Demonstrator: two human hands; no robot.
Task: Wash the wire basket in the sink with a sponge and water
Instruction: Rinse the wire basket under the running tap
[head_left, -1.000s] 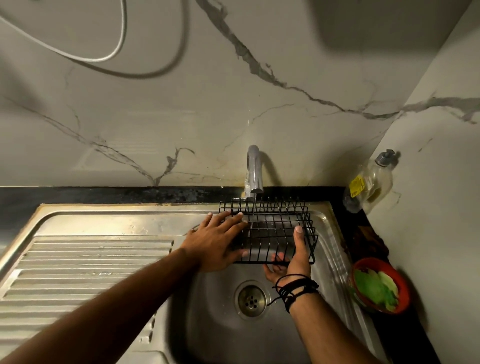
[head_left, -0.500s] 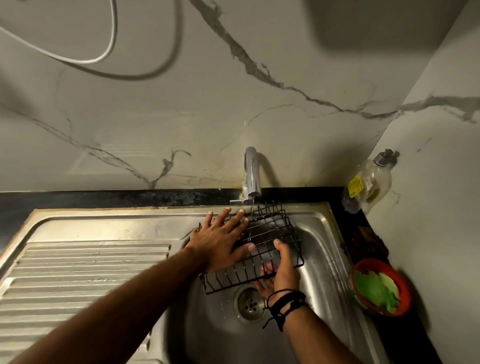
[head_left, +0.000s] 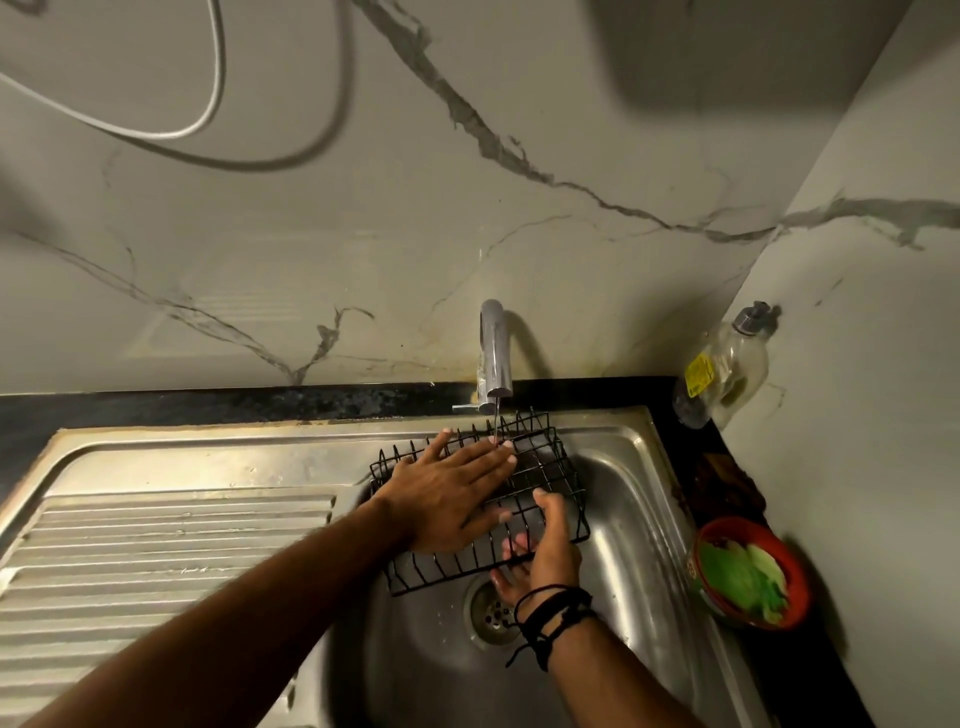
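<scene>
Since tilted further, wire basket flatter.

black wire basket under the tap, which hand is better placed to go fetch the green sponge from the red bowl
Probably the right hand: it is nearer the red bowl holding the green sponge on the sink's right. But it grips the black wire basket, so the left hand, lying flat on top, must hold it.

bare forearms, black cord bracelets on right wrist.
</scene>
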